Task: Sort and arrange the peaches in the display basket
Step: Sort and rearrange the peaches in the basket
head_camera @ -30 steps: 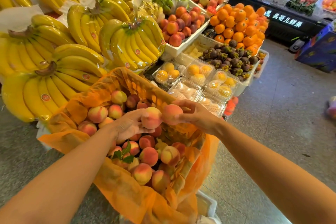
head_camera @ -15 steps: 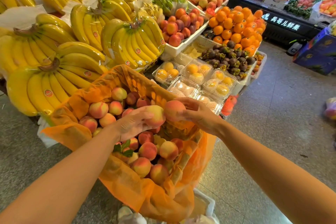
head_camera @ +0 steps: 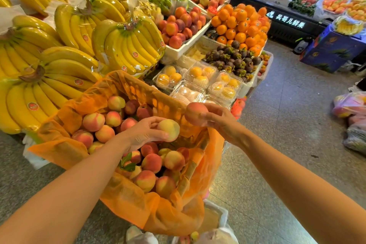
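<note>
My left hand grips a pale yellow-pink peach over the orange-lined woven basket; my right hand holds a redder round peach.

Pulled apart since a second ago: redder peach lifted up and right by right hand, away from paler peach in left hand.

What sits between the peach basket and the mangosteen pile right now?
In the head view, clear clamshell boxes of yellow fruit, some in foam netting, fill the stretch between the basket and the mangosteens.
</note>
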Demonstrator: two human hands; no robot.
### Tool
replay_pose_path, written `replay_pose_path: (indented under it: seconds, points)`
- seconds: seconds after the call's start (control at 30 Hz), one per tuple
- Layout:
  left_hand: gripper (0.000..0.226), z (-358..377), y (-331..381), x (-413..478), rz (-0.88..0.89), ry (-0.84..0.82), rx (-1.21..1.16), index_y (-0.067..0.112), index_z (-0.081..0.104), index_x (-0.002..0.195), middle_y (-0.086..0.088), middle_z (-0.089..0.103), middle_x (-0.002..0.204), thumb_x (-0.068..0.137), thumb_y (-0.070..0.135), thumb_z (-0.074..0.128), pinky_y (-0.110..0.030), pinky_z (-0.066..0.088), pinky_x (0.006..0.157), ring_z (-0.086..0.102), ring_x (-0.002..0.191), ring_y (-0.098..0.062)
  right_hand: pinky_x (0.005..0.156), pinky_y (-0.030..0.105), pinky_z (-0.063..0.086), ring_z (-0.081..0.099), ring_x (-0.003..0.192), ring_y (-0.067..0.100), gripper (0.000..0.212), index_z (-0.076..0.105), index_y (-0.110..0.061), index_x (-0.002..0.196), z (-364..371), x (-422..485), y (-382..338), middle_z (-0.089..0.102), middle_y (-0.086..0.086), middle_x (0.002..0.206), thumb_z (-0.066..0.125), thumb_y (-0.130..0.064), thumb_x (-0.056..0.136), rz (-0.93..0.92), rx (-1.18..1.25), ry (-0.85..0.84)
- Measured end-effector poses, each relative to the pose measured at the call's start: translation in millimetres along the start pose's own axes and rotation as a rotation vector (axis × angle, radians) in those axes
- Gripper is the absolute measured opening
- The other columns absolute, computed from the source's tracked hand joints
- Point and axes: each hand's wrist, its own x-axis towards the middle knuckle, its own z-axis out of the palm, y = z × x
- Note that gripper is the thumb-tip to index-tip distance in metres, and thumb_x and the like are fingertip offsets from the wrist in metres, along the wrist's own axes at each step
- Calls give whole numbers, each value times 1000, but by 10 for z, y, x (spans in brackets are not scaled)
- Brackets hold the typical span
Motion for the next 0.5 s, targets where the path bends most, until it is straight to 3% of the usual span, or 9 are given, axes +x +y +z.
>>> replay_pose_path:
  seconds: [0.1, 0.23, 0.33, 0.5]
  points:
    - [99, 6, -34, 130, -30, -17, 96, 22, 59, 121, -7, 60, 121, 31, 38, 97, -29, 55, 84, 61, 111, -21, 99, 41, 49, 62, 113, 21, 47, 68, -25, 116, -121, -50, 18, 68, 1, 117, 73, -39, 71, -22, -43, 61]
    - [74, 1, -119, 376, -19, 8, 332, 26, 60, 121, -5, 61, 119, 54, 29, 90, -34, 50, 96, 56, 114, -19, 86, 26, 52, 64, 107, 9, 51, 65, -23, 119, -193, -103, 47, 69, -5, 114, 75, -38, 72, -25, -93, 136]
    - [61, 27, -205, 607, 12, 33, 502, 20, 60, 122, -3, 64, 116, 67, 23, 86, -35, 51, 96, 59, 111, -18, 90, 34, 53, 64, 109, 13, 54, 66, -25, 119, -205, -99, 151, 67, -4, 119, 79, -39, 69, -26, -117, 190]
    - [65, 128, -308, 924, 3, 1, 820, 8, 52, 132, -2, 60, 120, 74, 23, 80, -30, 48, 91, 57, 112, -20, 99, 45, 51, 62, 113, 19, 53, 67, -26, 119, -189, -37, 267, 64, 0, 125, 80, -38, 69, -26, -101, 234]
